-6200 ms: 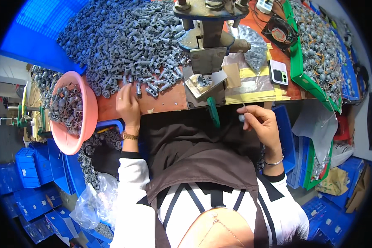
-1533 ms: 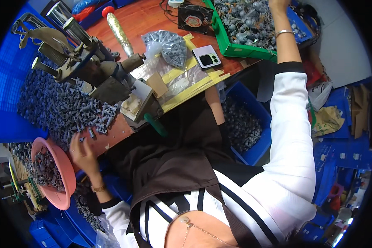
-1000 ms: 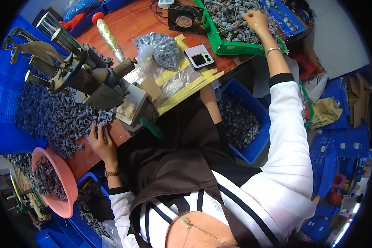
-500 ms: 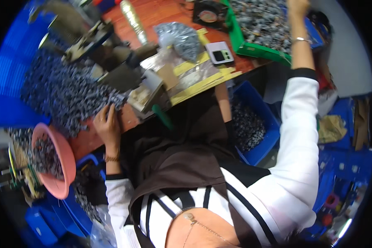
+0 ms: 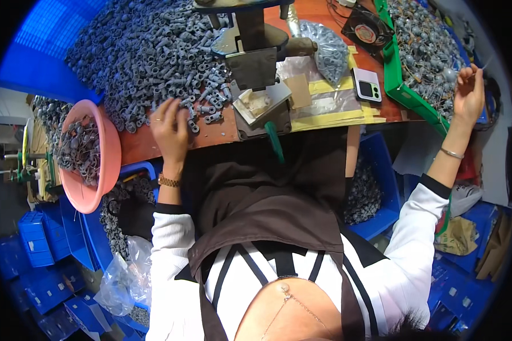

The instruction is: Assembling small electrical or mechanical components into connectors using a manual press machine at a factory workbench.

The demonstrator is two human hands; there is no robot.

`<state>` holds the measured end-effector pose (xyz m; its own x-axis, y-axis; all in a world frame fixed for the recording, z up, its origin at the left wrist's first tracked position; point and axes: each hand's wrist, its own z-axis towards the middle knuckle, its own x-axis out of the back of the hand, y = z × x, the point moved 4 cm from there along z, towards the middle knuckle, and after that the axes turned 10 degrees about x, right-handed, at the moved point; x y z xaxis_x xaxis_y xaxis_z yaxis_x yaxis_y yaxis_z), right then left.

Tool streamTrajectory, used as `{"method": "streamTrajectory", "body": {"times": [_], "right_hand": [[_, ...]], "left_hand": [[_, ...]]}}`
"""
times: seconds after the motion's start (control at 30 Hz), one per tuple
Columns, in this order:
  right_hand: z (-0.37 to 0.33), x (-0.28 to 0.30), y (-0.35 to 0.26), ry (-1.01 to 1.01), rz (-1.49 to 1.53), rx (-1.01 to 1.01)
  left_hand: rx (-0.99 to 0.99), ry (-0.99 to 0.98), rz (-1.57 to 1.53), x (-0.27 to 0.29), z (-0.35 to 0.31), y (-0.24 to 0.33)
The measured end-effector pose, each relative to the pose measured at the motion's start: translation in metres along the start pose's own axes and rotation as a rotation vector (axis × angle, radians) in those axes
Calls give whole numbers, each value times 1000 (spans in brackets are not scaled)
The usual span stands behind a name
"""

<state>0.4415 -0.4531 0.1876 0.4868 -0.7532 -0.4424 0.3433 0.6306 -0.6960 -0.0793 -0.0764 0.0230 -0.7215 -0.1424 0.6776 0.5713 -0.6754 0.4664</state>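
My left hand (image 5: 172,129) rests at the near edge of a big heap of grey plastic fittings (image 5: 148,57), fingers loosely bent and apart, with no part visible in them. Off to the right, my right hand (image 5: 470,98) is raised over the rim of a green tray (image 5: 407,94). Its fingers are drawn together, and a thin pale sliver shows by the fingertips, too small to name. Small grey parts with wires (image 5: 426,51) fill that tray. Between my hands stands a bench press (image 5: 253,57), with a pale block fixture (image 5: 255,105) under its head.
A pink basin (image 5: 111,153) of wired parts sits left of the bench. Right of the press lie a bag of grey parts (image 5: 327,54), a phone (image 5: 367,85) and a small fan (image 5: 367,28). A blue bin (image 5: 389,187) of parts stands below the bench edge.
The view has swung, so the bench and press sit further right. My right hand has come back nearer from the tray's far part. My left hand stays by the heap.
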Motion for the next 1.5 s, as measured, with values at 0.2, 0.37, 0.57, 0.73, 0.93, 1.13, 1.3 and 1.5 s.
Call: {"method": "streamTrajectory", "body": {"times": [0.2, 0.37, 0.57, 0.73, 0.93, 1.13, 1.3, 1.5], "right_hand": [[-42, -57, -24, -160, -81, 127], [-111, -94, -14, -376, -96, -27], [-184, -128, 10, -606, -224, -216], [-212, -142, 23, -709, -155, -314], [-236, -166, 23, -770, -171, -358], [-273, -194, 35, -875, -95, -529], [-275, -196, 39, -799, -107, -559], [-271, -187, 42, -876, -174, -413]], "left_hand": [[244, 132, 337, 27, 11, -56], [334, 145, 420, 37, 4, -87], [447, 117, 391, 38, 7, -99], [305, 127, 172, 21, 2, -91], [359, 339, -262, 17, -4, -60], [473, -34, -1005, -18, -19, 34], [139, -120, -696, -43, -22, 96], [-112, -212, -523, -70, -7, 122]]}}
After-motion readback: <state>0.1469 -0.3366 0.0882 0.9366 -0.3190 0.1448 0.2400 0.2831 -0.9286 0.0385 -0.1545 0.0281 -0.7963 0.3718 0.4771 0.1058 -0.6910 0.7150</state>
